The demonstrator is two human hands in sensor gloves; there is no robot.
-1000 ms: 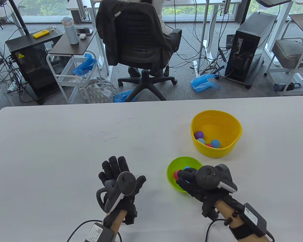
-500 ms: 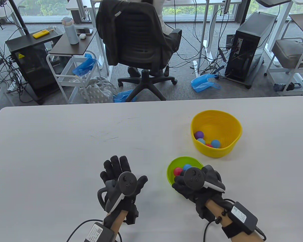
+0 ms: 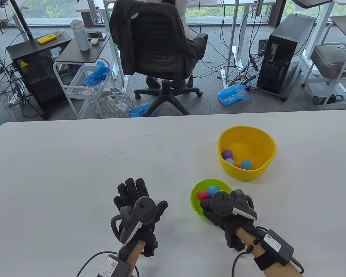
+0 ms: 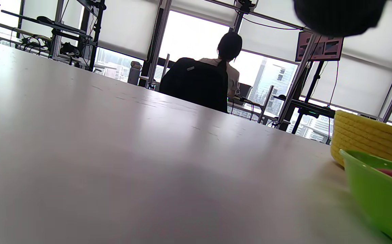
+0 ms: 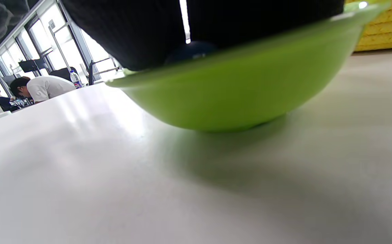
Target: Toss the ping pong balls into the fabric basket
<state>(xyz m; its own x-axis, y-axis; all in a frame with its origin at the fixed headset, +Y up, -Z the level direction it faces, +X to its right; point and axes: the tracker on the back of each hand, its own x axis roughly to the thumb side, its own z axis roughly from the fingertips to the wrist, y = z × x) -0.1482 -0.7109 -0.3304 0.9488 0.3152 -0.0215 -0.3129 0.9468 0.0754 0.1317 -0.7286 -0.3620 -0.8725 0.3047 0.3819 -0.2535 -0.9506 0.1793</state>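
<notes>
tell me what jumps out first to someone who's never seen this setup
The bright yellow woven fabric basket at the table's right stands out first, with purple, blue and red balls inside. Just nearer sits a lime green plastic bowl holding a red ball and a blue ball, with the black-gloved right hand reaching over its near rim. The gloved left hand rests flat on the white table, fingers spread.

right hand [image 3: 223, 212] over green bowl [image 3: 196, 206] (two balls showing), yellow basket [image 3: 265, 170] beyond
</notes>
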